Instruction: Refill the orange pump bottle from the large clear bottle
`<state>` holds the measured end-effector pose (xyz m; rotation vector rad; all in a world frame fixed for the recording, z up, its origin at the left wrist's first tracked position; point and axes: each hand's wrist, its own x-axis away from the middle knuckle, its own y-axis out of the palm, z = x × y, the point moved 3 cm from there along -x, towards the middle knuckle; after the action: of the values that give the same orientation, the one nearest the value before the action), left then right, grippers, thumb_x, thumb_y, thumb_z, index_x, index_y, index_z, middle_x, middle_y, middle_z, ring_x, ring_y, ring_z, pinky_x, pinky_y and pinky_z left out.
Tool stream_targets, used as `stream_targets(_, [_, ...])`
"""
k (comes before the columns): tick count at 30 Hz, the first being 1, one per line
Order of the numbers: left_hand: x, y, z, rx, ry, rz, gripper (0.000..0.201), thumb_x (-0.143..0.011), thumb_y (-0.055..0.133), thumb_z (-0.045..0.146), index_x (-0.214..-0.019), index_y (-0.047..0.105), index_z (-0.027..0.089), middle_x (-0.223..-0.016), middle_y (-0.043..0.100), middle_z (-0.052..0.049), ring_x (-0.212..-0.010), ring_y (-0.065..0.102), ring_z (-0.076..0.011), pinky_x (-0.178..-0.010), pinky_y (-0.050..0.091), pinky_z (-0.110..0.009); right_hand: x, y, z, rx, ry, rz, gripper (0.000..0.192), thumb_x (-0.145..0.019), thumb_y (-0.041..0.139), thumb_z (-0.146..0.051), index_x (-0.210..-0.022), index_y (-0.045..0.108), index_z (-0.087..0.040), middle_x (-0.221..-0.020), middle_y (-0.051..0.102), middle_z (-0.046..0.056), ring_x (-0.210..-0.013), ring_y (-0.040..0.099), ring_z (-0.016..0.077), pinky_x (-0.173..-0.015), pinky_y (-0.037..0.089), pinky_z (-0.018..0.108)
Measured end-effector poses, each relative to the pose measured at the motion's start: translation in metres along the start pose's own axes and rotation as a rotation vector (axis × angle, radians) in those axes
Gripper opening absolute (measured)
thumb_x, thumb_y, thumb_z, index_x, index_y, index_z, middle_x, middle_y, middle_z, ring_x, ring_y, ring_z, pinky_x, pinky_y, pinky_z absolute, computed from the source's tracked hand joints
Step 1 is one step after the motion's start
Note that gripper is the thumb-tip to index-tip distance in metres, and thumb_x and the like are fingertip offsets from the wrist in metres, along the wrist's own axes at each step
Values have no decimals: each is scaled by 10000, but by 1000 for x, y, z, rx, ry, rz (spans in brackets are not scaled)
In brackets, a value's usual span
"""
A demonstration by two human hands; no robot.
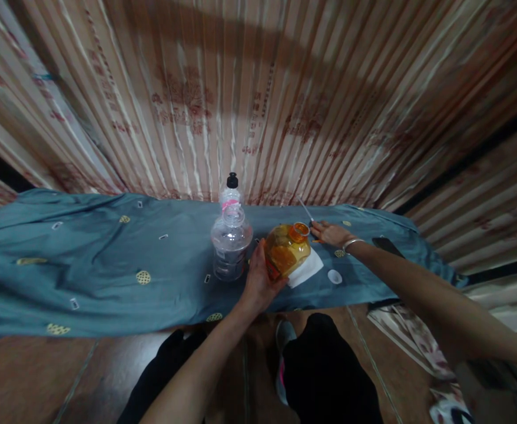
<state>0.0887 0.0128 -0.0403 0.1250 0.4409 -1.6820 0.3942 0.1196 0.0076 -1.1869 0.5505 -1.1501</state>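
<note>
My left hand is wrapped round an amber see-through bottle with a wide, uncapped neck, and the bottle tilts to the right. Just right of its mouth, my right hand pinches the dark end of a thin pale stick that points up and away. What kind of tool it is, I cannot make out. A small orange piece shows by the right fingertips, too small to name. Left of the amber bottle stands a clear, uncapped plastic bottle. Behind that is another clear bottle with a black cap and a pink band.
A folded white paper lies partly under the amber bottle. A white round cap is near the front edge. Beyond my right wrist rests a dark flat object. Blue-green patterned cloth covers the table; pleated curtains hang behind it.
</note>
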Motion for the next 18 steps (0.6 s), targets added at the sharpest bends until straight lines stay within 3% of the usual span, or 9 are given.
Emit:
stream_targets(7, [-4,-5,4,-28,-8,-27,1218,-683,938,245,-1690,254,239,-1692,454,-222,-1614,417,-429,-1345,282,-662,16,-34,-22,-279,153,268,551,-964,543,-139,-1506,621,-78,-1609,600,286,-1471,632,377,-1197,545,519])
stream_targets(10, [-5,-5,4,-35,-8,-33,1207,-689,925,250,-1692,254,235,-1708,437,-221,-1623,406,-429,-1350,268,-669,33,-44,-50,-428,227,421,574,-1032,443,-177,-1593,557,-138,-1608,629,215,-1487,631,325,-1216,547,503])
stream_targets(13, [-5,-5,4,-38,-6,-41,1207,-688,923,272,-1692,255,220,-1709,438,-233,-1629,395,-439,-1355,247,-679,48,-46,-89,-604,288,548,526,-1116,375,-356,-1585,565,-213,-1488,740,146,-1344,736,290,-1121,621,490])
stream_targets(15, [-5,-5,4,-42,-7,-46,1214,-687,926,289,-1692,249,218,-1726,417,-242,-1637,381,-445,-1355,241,-684,56,-44,-114,-1141,367,740,530,-1091,457,-554,-1434,695,-228,-1363,810,128,-1250,779,311,-1073,641,501])
stream_targets(17, [-4,-5,4,-47,-8,-49,1217,-693,922,293,-1695,234,223,-1742,396,-243,-1644,369,-443,-1356,237,-685,60,-39,-140,-1590,422,810,665,-1030,480,-737,-1390,724,-235,-1298,835,119,-1215,793,322,-1044,654,502])
stream_targets(18, [-4,-5,5,-49,-8,-51,1219,-695,918,291,-1697,226,223,-1747,391,-243,-1647,366,-440,-1357,236,-682,61,-38,-152,-1713,434,825,717,-1004,481,-791,-1402,719,-244,-1318,828,112,-1246,781,323,-1070,642,503])
